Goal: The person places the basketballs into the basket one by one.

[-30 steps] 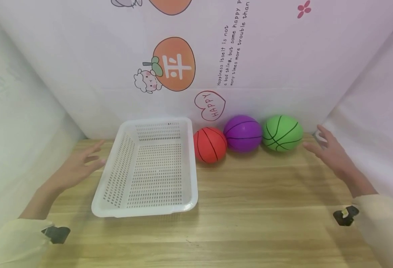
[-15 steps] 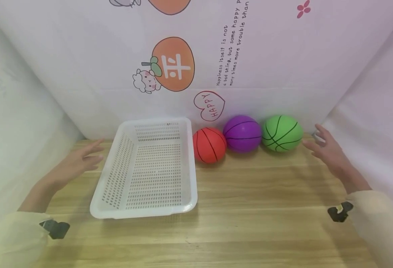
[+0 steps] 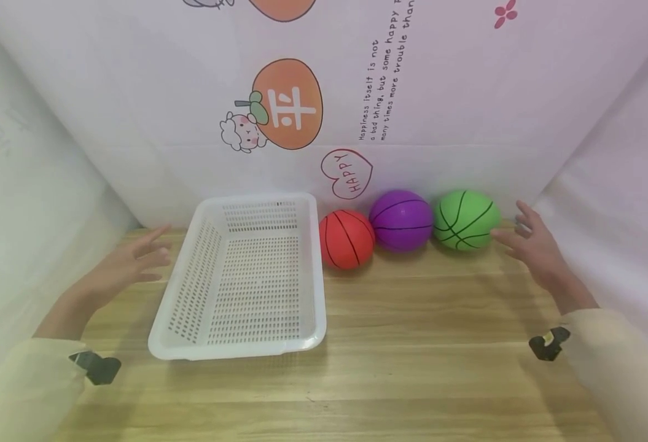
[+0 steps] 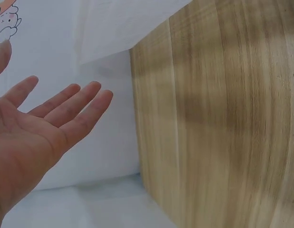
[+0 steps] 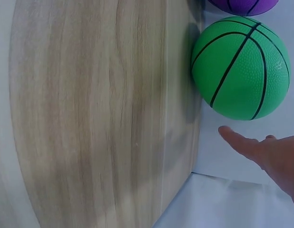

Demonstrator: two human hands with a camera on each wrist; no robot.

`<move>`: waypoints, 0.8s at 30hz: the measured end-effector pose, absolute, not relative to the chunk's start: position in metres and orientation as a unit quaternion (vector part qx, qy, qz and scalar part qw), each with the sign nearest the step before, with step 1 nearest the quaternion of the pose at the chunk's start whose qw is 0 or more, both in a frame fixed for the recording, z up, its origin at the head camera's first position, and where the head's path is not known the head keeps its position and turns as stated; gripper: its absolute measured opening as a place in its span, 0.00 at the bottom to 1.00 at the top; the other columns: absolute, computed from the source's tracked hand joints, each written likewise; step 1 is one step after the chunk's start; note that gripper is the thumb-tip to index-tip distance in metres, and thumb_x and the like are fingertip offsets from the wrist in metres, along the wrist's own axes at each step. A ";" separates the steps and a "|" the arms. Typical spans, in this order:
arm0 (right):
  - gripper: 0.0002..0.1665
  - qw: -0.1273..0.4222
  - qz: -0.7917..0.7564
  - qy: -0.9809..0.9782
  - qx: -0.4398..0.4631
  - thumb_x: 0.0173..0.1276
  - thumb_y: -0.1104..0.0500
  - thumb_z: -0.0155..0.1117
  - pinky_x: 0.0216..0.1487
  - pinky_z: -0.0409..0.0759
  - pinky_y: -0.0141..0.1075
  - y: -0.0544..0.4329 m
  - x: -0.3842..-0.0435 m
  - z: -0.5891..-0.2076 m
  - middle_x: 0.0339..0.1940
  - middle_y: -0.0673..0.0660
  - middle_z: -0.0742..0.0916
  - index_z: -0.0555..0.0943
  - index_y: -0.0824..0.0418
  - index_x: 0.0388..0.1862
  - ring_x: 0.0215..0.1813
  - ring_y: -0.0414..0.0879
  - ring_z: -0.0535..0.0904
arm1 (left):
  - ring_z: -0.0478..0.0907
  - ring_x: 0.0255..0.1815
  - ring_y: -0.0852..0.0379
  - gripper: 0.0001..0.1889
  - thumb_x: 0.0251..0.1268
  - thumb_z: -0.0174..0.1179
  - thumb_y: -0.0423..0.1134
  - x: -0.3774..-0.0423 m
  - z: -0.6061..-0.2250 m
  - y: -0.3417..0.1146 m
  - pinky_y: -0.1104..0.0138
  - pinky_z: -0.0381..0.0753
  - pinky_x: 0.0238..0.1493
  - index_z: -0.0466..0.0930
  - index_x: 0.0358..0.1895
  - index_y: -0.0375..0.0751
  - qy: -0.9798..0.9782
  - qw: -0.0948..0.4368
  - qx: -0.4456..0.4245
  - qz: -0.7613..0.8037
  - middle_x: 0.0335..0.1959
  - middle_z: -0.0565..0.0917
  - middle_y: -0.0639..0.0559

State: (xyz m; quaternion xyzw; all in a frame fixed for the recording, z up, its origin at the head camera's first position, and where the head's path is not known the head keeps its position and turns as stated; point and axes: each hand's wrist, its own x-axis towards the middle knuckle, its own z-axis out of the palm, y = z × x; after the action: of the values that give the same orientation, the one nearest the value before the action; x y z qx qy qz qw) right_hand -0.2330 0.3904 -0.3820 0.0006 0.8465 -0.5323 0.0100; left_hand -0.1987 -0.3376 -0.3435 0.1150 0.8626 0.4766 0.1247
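Observation:
A white perforated plastic basket (image 3: pixel 160 331) stands on the wooden table. To its right, along the back, sit a red ball (image 3: pixel 347 239), a purple ball (image 3: pixel 402 221) and a green ball (image 3: pixel 466 220), all with black basketball lines. My left hand (image 3: pixel 127 267) is left of the basket, holding nothing; its fingers are spread in the left wrist view. My right hand (image 3: pixel 536 248) hovers to the right of the green ball, thumb tip near its edge. In the right wrist view a small gap shows between fingertip and the green ball (image 5: pixel 241 69).
A white printed cloth (image 3: pixel 440 92) rises behind the balls, with white cloth walls at left and right. Each sleeve cuff carries a small black device, such as the one at the right cuff (image 3: pixel 548 344). Bare wooden table (image 3: pixel 412 368) lies in front.
My right hand and forearm have moved slightly left, closer to the green ball. My left hand shifts only a little. The basket and balls stay in place.

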 end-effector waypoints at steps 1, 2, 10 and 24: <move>0.56 0.010 -0.534 0.845 0.003 0.76 0.49 0.60 0.68 0.71 0.46 0.389 -0.235 -0.383 0.81 0.66 0.35 0.29 0.43 0.82 0.78 0.69 0.37 | 0.63 0.67 0.25 0.37 0.81 0.48 0.46 -0.199 -0.344 -0.338 0.46 0.78 0.58 0.39 0.82 0.45 0.860 0.129 0.110 0.482 0.76 0.51 0.24; 0.57 0.010 -0.536 0.844 0.006 0.75 0.49 0.61 0.70 0.66 0.55 0.388 -0.237 -0.383 0.81 0.66 0.35 0.28 0.42 0.82 0.78 0.69 0.36 | 0.63 0.67 0.25 0.37 0.81 0.48 0.47 -0.200 -0.345 -0.339 0.43 0.77 0.59 0.38 0.82 0.45 0.856 0.132 0.106 0.488 0.76 0.50 0.24; 0.62 0.018 -0.528 0.849 0.006 0.73 0.49 0.64 0.67 0.56 0.71 0.386 -0.246 -0.384 0.80 0.66 0.32 0.25 0.44 0.81 0.77 0.72 0.33 | 0.66 0.67 0.32 0.37 0.81 0.47 0.47 -0.207 -0.352 -0.338 0.43 0.76 0.59 0.38 0.82 0.43 0.843 0.137 0.100 0.511 0.76 0.51 0.26; 0.62 0.024 -0.540 0.841 0.002 0.74 0.51 0.63 0.67 0.57 0.71 0.381 -0.257 -0.386 0.79 0.68 0.30 0.23 0.43 0.80 0.77 0.72 0.31 | 0.77 0.54 0.58 0.42 0.76 0.57 0.42 -0.217 -0.352 -0.337 0.44 0.82 0.52 0.39 0.81 0.39 0.824 0.155 0.071 0.540 0.69 0.62 0.23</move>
State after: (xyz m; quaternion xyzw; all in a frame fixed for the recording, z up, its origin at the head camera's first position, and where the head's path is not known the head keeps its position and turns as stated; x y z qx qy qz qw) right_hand -0.2567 0.3814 -0.3858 0.0023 0.8412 -0.5402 0.0243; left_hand -0.2172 -0.3368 -0.3523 0.0707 0.8243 0.5400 0.1549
